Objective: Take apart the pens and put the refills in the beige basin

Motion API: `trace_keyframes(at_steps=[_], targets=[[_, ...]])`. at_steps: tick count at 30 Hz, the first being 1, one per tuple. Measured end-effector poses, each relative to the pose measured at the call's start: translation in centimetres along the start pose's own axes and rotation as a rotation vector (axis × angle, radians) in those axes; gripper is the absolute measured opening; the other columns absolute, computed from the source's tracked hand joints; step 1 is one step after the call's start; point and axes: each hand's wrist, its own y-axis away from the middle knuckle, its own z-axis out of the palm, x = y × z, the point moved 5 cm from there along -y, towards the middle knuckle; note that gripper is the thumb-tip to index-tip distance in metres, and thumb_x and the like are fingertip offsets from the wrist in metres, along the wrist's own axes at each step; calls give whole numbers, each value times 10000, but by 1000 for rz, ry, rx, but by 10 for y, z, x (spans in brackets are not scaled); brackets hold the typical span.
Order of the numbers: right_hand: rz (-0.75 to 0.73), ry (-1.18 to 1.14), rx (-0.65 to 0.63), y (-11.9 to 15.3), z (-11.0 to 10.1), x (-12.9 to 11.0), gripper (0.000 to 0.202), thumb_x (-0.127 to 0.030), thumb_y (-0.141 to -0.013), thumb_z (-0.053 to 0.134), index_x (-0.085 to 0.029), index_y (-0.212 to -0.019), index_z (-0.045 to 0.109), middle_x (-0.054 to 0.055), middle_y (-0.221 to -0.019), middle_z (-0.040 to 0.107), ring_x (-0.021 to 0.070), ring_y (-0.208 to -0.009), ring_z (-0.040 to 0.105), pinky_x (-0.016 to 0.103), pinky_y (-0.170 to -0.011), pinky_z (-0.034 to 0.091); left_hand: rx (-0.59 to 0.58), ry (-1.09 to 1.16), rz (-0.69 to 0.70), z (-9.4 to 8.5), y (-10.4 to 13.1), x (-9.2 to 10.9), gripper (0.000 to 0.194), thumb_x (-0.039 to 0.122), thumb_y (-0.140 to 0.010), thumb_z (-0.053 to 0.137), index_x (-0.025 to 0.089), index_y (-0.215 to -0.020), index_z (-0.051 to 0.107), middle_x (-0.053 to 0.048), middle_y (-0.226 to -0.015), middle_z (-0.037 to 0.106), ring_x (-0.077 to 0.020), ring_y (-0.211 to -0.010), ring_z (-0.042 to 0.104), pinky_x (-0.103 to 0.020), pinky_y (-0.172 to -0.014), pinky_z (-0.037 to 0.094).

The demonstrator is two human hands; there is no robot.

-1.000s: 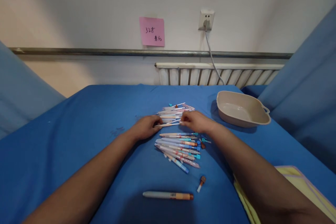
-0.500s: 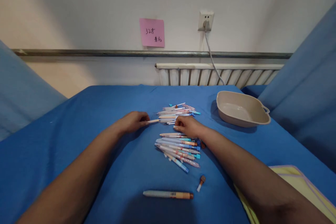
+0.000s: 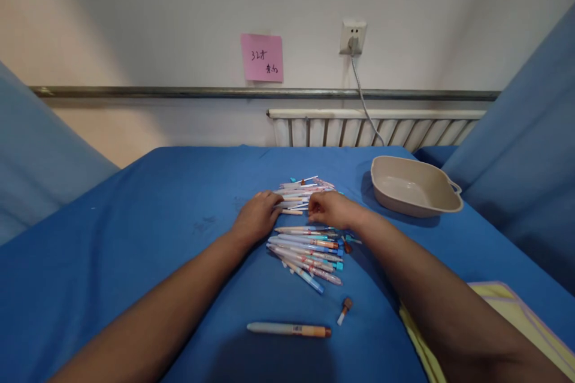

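My left hand (image 3: pixel 258 215) is closed at the left end of the far group of pens (image 3: pixel 296 192), its fingertips around a pale pen (image 3: pixel 291 212) that points right. Across from it, my right hand (image 3: pixel 335 209) lies over the right ends of those pens with its fingers curled together. Whatever it pinches is hidden. Just nearer lies a second group of pens (image 3: pixel 305 254), several with blue, teal or brown ends. By itself at the front lies a pen (image 3: pixel 290 329) with a pale blue and orange barrel. A brown cap-like piece with a white stem (image 3: pixel 345 311) sits behind its right end.
A beige plastic basin (image 3: pixel 415 188) stands at the right on the blue-covered table (image 3: pixel 193 179). A yellow cloth (image 3: pixel 516 311) lies under my right forearm. Behind are a radiator (image 3: pixel 332 128), a rail (image 3: pixel 179 93), a plugged-in cord (image 3: pixel 362 90) and a pink note (image 3: pixel 263 58). Blue curtains (image 3: pixel 530 119) hang at both sides.
My left hand has moved right with the pale pen, up to the far group. My right hand has shifted slightly right and away from me.
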Motion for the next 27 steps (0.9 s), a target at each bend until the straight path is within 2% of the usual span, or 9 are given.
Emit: trace_keyframes(at_steps=[3,6,8,13,18,21,24,27], targets=[[0,-25,-153,3,7,-7,210,-251,-716,673,-198,-912,620,3,-833,676,135,-708,590,204,-577,373,-72,119,-23,-1,3,2,209,278,-844,478,179,-977,606,-49,-879,646,-183,-778,580,-275,-697,424],[-26,116,-128,4,6,-14,221,-174,-727,612,-205,-943,638,28,-899,680,163,-776,599,227,-619,373,-194,227,19,6,5,9,189,281,-821,503,185,-930,624,-18,-797,650,-157,-705,576,-246,-645,412],[-62,203,-99,5,5,-18,247,-153,-739,582,-202,-974,638,52,-963,671,189,-855,599,248,-678,380,-232,259,50,10,5,11,177,283,-802,527,185,-907,631,-13,-794,649,-153,-702,572,-241,-646,409],[-65,255,-66,5,7,-20,177,-225,-796,572,-175,-958,624,106,-1022,644,230,-952,575,278,-754,370,-278,302,66,14,5,10,176,285,-782,559,185,-906,633,-20,-838,655,-160,-740,576,-239,-664,409],[-3,155,-46,1,13,-16,189,-247,-842,523,-171,-1003,588,101,-963,665,218,-870,592,268,-671,357,-255,250,58,12,6,8,186,255,-755,589,186,-922,629,-26,-865,651,-176,-787,578,-246,-689,412],[-6,108,-58,-1,17,-14,208,-267,-877,480,-188,-1040,582,68,-914,677,182,-795,592,243,-626,344,-229,221,71,10,7,7,157,251,-802,541,183,-918,622,-37,-863,648,-181,-797,580,-253,-693,416],[-40,64,-67,-3,20,-14,183,-257,-888,470,-178,-957,620,63,-898,670,163,-798,573,230,-643,341,-192,217,107,7,8,8,191,270,-849,495,186,-975,610,-49,-903,648,-189,-840,582,-269,-733,424],[-62,26,-66,-4,21,-13,189,-259,-894,473,-163,-895,635,58,-862,660,150,-788,552,223,-660,340,-112,203,168,0,8,10,240,269,-823,550,177,-1042,584,-70,-1001,629,-203,-944,559,-290,-829,411]])
